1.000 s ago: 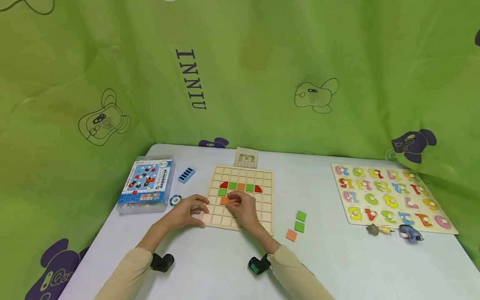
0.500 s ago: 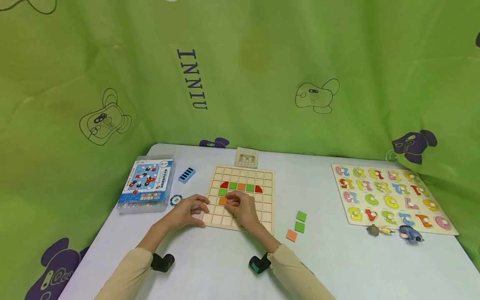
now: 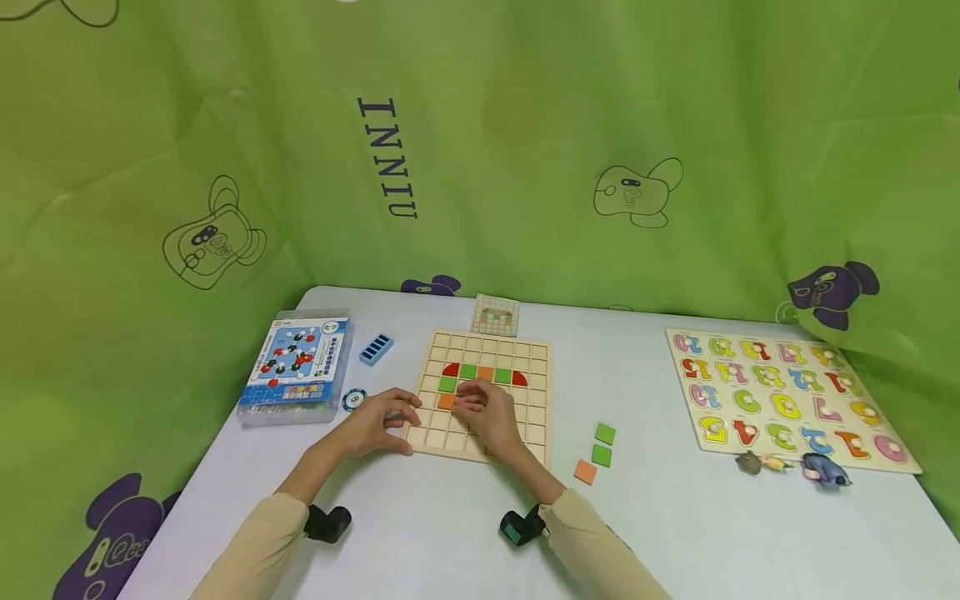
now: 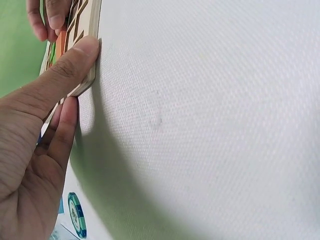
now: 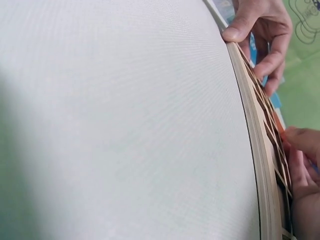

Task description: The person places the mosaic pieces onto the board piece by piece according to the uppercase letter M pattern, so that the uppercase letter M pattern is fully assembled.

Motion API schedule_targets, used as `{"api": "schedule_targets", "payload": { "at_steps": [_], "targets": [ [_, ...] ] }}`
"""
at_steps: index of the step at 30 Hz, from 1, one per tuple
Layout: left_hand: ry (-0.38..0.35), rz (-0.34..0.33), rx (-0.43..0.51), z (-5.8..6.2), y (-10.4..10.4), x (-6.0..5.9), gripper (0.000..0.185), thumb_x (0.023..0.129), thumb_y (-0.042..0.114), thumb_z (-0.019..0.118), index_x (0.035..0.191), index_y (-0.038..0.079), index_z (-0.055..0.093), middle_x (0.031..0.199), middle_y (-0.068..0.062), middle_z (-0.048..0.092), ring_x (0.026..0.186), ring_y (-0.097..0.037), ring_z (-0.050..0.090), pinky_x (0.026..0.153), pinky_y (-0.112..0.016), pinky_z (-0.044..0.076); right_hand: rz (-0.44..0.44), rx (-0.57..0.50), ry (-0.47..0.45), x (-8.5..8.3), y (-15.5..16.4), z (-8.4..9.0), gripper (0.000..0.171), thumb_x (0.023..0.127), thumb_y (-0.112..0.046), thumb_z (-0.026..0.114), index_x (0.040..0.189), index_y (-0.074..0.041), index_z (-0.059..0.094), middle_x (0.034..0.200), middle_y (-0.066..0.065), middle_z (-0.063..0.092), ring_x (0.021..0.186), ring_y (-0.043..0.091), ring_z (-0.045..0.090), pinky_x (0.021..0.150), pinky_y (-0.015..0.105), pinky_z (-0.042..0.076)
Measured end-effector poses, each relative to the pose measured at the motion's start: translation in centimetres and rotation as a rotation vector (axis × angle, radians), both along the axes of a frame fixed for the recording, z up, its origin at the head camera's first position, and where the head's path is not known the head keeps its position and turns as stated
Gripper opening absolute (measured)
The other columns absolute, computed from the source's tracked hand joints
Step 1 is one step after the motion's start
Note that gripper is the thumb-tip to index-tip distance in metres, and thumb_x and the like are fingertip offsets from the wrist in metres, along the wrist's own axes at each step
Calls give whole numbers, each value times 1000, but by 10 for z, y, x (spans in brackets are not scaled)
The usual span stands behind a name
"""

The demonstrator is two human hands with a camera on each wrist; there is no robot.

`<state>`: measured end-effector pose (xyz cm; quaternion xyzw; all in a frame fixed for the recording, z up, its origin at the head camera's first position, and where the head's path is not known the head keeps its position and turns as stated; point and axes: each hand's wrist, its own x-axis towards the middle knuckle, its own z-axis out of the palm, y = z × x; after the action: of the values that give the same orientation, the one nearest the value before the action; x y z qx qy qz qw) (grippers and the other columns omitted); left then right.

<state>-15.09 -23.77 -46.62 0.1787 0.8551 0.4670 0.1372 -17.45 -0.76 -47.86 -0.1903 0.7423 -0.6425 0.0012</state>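
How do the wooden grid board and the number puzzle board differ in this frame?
The grid board is mostly bare cells with only a few tiles set in; the number puzzle is packed with coloured numerals. The grid board has both hands on it, the left hand at its corner and the right hand over its cells; the number puzzle is untouched. Both lie flat on the table.

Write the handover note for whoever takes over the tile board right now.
Left hand: steadies the wooden grid board at its near-left corner, thumb on the edge.
Right hand: fingertips on the board beside the orange tile in the third filled row; what they pinch is hidden.
Done: top row red, green, orange, green, red; a green tile below it.
Left: two loose green tiles and one loose orange tile on the table, right of the board. The pattern card lies behind it.
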Motion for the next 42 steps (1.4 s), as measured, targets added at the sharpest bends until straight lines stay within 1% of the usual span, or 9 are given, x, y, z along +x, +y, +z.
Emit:
{"api": "schedule_targets", "payload": {
  "at_steps": [4,8,14,18,22,25,27,36,42],
  "targets": [
    [5,-3,0,0,0,-1,30,68,3,84,94,4,68,129,-16,51,122,-37,45,96,-32,49,38,-23,-47,6,2,15,28,79,17,67,105,21,58,100,37,61,92,48,63,79,41,56],
    [7,-4,-4,0,1,-1,30,69,4,84,94,4,68,129,-16,51,122,-36,45,96,-32,49,56,-32,-70,6,4,20,27,80,17,65,106,22,57,101,38,61,93,49,63,79,40,56],
    [7,3,-9,0,2,-2,30,69,4,84,93,4,68,129,-15,51,123,-36,45,96,-32,49,89,-44,-94,4,6,19,27,82,17,63,107,22,56,102,38,60,95,50,61,81,37,56],
    [1,7,-14,2,3,-1,30,68,3,84,93,3,68,129,-16,51,123,-37,45,96,-31,50,92,-43,-118,5,12,20,28,82,15,65,109,20,57,105,36,60,99,49,60,84,38,55],
    [12,4,-27,4,3,1,29,68,3,84,93,3,68,128,-17,51,122,-37,45,94,-30,51,97,-52,-149,0,22,9,32,83,10,67,113,15,58,111,33,60,103,45,59,86,35,55],
    [19,3,-30,5,3,1,30,68,2,84,92,2,67,128,-18,51,122,-37,46,94,-31,51,96,-27,-153,-4,35,2,32,84,6,68,114,11,59,113,29,60,102,40,61,84,28,56],
    [18,4,-31,6,4,2,30,68,2,84,92,2,67,128,-18,51,121,-37,45,94,-31,51,84,7,-135,-3,45,5,31,85,4,68,114,10,60,112,26,61,99,36,62,81,23,55],
    [20,18,-59,4,3,1,29,67,4,85,90,5,67,127,-15,52,121,-36,46,92,-30,52,2,49,-149,3,103,9,27,86,0,68,113,4,63,113,21,63,97,26,63,84,21,53],
    [12,18,-49,4,4,1,29,67,4,85,90,4,67,127,-15,52,122,-36,46,93,-30,52,-42,91,-75,11,149,8,27,87,1,67,112,7,62,113,26,62,95,23,63,82,19,53]
  ]
}}
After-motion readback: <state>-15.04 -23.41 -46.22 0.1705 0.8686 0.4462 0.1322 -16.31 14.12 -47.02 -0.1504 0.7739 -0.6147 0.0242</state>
